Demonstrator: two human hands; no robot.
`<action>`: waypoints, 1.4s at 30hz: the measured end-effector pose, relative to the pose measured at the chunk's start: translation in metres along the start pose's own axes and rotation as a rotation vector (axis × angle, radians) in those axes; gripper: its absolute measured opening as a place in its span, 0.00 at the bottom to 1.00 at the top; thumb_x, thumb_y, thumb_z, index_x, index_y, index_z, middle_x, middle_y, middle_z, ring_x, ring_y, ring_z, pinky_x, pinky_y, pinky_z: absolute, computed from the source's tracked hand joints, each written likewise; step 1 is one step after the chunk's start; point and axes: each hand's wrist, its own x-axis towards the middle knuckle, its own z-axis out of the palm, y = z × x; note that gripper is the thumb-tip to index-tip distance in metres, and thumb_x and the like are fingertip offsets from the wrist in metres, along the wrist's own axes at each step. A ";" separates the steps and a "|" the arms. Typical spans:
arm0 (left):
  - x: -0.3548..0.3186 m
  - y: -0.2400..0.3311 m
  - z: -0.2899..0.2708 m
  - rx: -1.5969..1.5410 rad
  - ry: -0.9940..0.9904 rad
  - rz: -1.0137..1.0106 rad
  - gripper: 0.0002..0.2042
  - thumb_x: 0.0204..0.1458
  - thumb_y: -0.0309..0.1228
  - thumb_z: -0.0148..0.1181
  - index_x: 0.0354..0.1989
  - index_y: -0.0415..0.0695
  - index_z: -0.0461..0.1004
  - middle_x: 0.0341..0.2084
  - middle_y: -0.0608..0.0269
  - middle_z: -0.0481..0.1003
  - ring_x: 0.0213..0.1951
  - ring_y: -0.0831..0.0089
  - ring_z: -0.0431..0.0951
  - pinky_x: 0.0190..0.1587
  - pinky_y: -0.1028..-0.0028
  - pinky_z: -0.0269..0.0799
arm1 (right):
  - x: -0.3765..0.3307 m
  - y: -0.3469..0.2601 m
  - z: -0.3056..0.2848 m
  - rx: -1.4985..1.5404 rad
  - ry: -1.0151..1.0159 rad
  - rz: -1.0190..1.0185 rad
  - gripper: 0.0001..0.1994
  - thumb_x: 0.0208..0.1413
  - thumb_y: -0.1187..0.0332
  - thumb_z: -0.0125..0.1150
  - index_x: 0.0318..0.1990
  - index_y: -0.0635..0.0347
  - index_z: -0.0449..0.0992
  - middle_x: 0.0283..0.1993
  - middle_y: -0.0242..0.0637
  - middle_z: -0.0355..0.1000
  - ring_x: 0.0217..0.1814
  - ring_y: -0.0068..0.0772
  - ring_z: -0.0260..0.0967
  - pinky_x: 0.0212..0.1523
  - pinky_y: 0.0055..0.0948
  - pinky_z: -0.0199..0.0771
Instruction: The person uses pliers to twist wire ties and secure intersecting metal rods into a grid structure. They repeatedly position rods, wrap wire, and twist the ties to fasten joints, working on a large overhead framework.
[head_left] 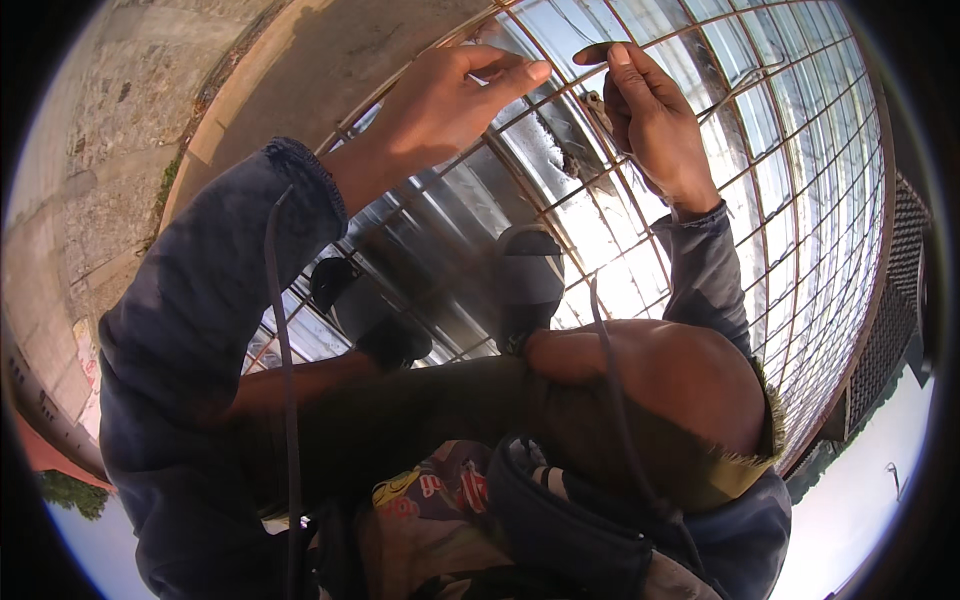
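One rusty bar grid (541, 214) beneath both hands (435, 105) (660, 135)

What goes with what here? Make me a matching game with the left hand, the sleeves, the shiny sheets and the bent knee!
Things:
1. Left hand
2. Sleeves
3. Shiny sheets
4. Bent knee

Matches:
A. Underneath the crossed bars
B. Bare, in the lower right part of the picture
C. Across from the right hand
D. Dark blue cloth

Right pairs: 1-C, 2-D, 3-A, 4-B
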 end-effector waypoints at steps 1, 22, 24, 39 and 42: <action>-0.011 -0.030 0.018 0.141 0.048 -0.075 0.29 0.63 0.60 0.67 0.49 0.40 0.84 0.34 0.66 0.82 0.38 0.76 0.78 0.46 0.71 0.74 | 0.000 0.016 -0.006 -0.095 0.062 -0.029 0.21 0.80 0.51 0.49 0.57 0.57 0.83 0.29 0.27 0.71 0.32 0.18 0.64 0.38 0.24 0.67; -0.029 -0.148 0.097 0.362 0.211 -0.396 0.20 0.60 0.51 0.69 0.41 0.44 0.80 0.34 0.58 0.86 0.41 0.55 0.87 0.45 0.58 0.79 | -0.021 0.136 0.020 -0.537 -0.042 0.111 0.13 0.70 0.63 0.59 0.53 0.58 0.85 0.29 0.42 0.78 0.29 0.35 0.75 0.37 0.38 0.75; -0.028 -0.151 0.092 0.313 0.193 -0.404 0.20 0.60 0.50 0.70 0.42 0.43 0.80 0.34 0.58 0.86 0.41 0.56 0.87 0.45 0.60 0.80 | -0.021 0.129 0.022 -0.630 -0.054 0.149 0.13 0.69 0.63 0.59 0.52 0.58 0.85 0.30 0.47 0.79 0.31 0.42 0.78 0.39 0.42 0.77; -0.027 -0.151 0.078 0.120 0.148 -0.396 0.20 0.57 0.42 0.75 0.50 0.40 0.83 0.40 0.54 0.87 0.45 0.58 0.87 0.50 0.62 0.80 | 0.002 0.124 0.037 -0.819 -0.152 -0.002 0.10 0.67 0.66 0.59 0.48 0.56 0.85 0.41 0.53 0.84 0.43 0.61 0.83 0.48 0.55 0.81; -0.028 -0.156 0.077 0.137 0.163 -0.349 0.20 0.56 0.41 0.76 0.50 0.39 0.83 0.41 0.52 0.86 0.45 0.59 0.87 0.49 0.62 0.80 | 0.006 0.123 0.039 -0.804 -0.175 -0.004 0.10 0.67 0.67 0.59 0.49 0.56 0.85 0.41 0.53 0.84 0.44 0.61 0.83 0.48 0.55 0.82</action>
